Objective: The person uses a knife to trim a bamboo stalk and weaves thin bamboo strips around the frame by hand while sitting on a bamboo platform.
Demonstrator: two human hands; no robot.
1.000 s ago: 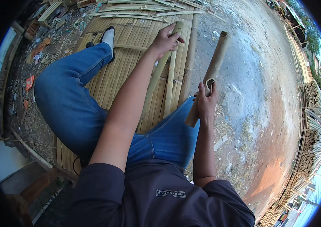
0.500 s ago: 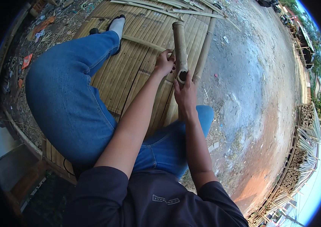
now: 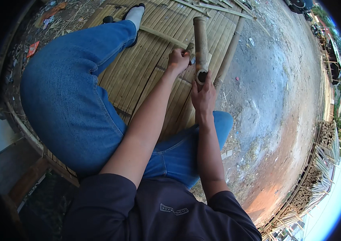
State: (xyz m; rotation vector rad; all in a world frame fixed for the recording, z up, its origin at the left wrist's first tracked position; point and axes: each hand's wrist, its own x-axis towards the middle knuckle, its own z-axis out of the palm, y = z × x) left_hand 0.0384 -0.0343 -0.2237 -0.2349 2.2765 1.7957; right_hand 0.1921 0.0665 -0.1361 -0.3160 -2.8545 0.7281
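A thick bamboo tube points away from me above the slatted bamboo platform, its hollow end toward me. My right hand is closed around that near end, with the fingers along its right side. Just left of the tube, my left hand is curled closed around a small, dark greyish thing whose kind I cannot make out. A long, pale bamboo strip lies on the slats beyond the left hand, running toward my foot.
Several split bamboo strips lie at the platform's far end. A bamboo pole edges its right side. Past it spreads bare dirt ground, with stacked bamboo far right. My bent leg takes up the left; litter lies beyond it.
My left hand has closed into a fist, and the small dark thing now shows in it. The view has shifted slightly; my right hand keeps its grip on the tube.
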